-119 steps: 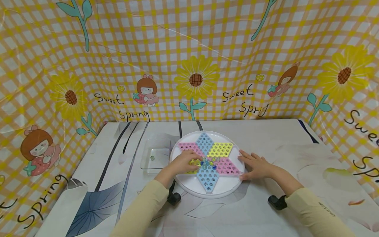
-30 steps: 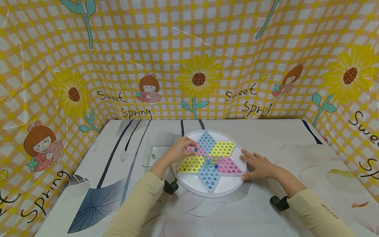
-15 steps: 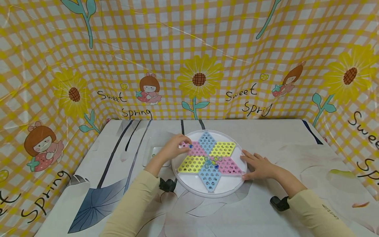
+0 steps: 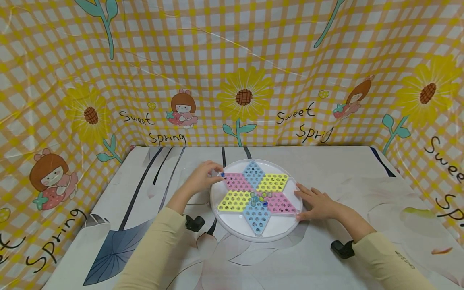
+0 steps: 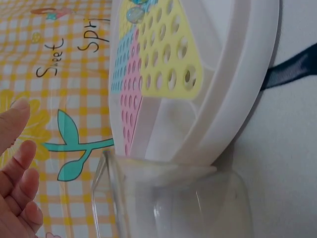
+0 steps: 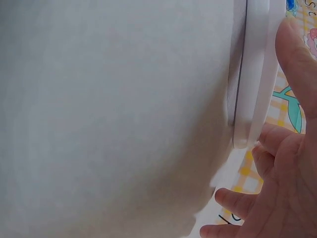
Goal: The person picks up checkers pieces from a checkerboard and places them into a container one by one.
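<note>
My left hand (image 4: 203, 176) pinches a dark blue marble (image 4: 222, 175) between thumb and index finger, at the far left tip of a pink point on the Chinese checkers board (image 4: 235, 225). The left wrist view shows the left hand (image 5: 20, 178) at its edge; the marble is hidden there. Round and white, the board carries a six-pointed star in pink, yellow and blue with rows of holes. Several glass marbles (image 4: 255, 199) lie clustered at the star's centre. My right hand (image 4: 319, 204) rests against the board's right rim, fingers spread, thumb at the rim (image 6: 252, 74).
A clear plastic box (image 5: 183, 203) stands just left of the board, largely behind my left arm in the head view. A patterned sheet covers the table (image 4: 362, 169). A yellow checked curtain (image 4: 203, 48) closes off the back and sides.
From the cluster at the centre, my left hand has carried the blue marble up and left across the pink section to its outer tip. The right hand stays at the rim.
</note>
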Available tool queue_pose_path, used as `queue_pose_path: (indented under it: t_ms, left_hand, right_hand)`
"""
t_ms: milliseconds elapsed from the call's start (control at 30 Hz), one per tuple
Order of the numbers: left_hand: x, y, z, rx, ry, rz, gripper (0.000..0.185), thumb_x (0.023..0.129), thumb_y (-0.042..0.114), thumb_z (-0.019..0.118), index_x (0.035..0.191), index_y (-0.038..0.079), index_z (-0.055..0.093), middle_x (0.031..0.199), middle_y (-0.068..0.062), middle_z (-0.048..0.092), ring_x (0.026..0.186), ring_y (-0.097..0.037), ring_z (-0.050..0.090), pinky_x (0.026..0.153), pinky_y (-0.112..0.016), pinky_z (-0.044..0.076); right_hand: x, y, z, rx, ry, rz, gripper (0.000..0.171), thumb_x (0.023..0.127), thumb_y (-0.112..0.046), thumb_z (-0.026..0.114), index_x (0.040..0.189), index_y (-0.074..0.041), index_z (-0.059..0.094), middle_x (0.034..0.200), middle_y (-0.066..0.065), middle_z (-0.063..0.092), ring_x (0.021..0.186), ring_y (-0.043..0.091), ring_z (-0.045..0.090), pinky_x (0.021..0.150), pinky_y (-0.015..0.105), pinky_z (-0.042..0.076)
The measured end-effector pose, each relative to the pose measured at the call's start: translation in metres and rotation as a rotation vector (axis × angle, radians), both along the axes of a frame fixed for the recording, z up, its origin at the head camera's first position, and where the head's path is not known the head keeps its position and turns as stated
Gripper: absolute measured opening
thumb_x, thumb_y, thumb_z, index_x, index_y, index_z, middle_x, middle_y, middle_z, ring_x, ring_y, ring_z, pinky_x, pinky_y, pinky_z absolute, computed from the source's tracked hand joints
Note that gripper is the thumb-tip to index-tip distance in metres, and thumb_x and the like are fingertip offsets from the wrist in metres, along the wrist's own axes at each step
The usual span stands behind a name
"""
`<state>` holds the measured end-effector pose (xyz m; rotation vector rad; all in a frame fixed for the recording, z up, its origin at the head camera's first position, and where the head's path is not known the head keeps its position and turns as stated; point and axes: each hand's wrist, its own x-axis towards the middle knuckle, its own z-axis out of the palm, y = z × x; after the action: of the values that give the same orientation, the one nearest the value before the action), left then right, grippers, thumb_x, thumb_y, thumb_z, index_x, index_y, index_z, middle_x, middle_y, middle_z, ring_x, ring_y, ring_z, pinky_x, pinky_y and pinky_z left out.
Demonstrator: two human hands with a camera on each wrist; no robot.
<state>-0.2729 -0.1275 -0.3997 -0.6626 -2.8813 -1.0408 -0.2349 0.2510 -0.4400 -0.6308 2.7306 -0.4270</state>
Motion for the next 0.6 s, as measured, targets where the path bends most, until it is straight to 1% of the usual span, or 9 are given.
queue_pose_path:
  t_ms: [200, 300, 433, 600]
  left_hand:
    - [0.000, -0.009, 0.000, 0.016, 0.020, 0.017, 0.024, 0.084, 0.020, 0.067, 0.106, 0.010, 0.063, 0.107, -0.008, 0.058, 0.096, -0.024, 0.053, 0.081, -0.036, 0.045]
    - [0.000, -0.013, 0.000, 0.024, 0.033, 0.019, 0.023, 0.084, 0.020, 0.067, 0.104, 0.009, 0.063, 0.107, -0.009, 0.058, 0.096, -0.027, 0.054, 0.081, -0.037, 0.045]
    - [0.000, -0.020, 0.000, 0.031, 0.031, 0.028, 0.024, 0.085, 0.020, 0.066, 0.105, 0.008, 0.062, 0.108, -0.009, 0.057, 0.097, -0.030, 0.053, 0.081, -0.038, 0.044]
    - [0.003, -0.030, 0.001, 0.024, 0.025, 0.047, 0.026, 0.085, 0.021, 0.065, 0.107, 0.008, 0.061, 0.108, -0.008, 0.057, 0.094, -0.026, 0.051, 0.079, -0.037, 0.044]
  right_hand:
    - [0.000, 0.000, 0.001, -0.004, -0.002, 0.000, 0.092, 0.072, -0.056, 0.066, 0.137, 0.001, 0.034, 0.147, 0.024, 0.016, 0.124, 0.059, 0.017, 0.090, 0.075, 0.013]
    - [0.001, 0.000, 0.001, -0.008, -0.006, 0.000, 0.092, 0.072, -0.056, 0.066, 0.138, 0.001, 0.034, 0.147, 0.024, 0.016, 0.124, 0.059, 0.017, 0.090, 0.075, 0.013]
    - [0.001, 0.000, 0.001, -0.008, -0.003, 0.000, 0.092, 0.072, -0.056, 0.066, 0.137, 0.001, 0.034, 0.147, 0.025, 0.016, 0.124, 0.059, 0.017, 0.090, 0.075, 0.013]
    - [0.001, 0.000, 0.000, -0.002, -0.002, -0.004, 0.092, 0.072, -0.056, 0.066, 0.137, 0.002, 0.034, 0.147, 0.024, 0.016, 0.124, 0.059, 0.017, 0.090, 0.075, 0.013]
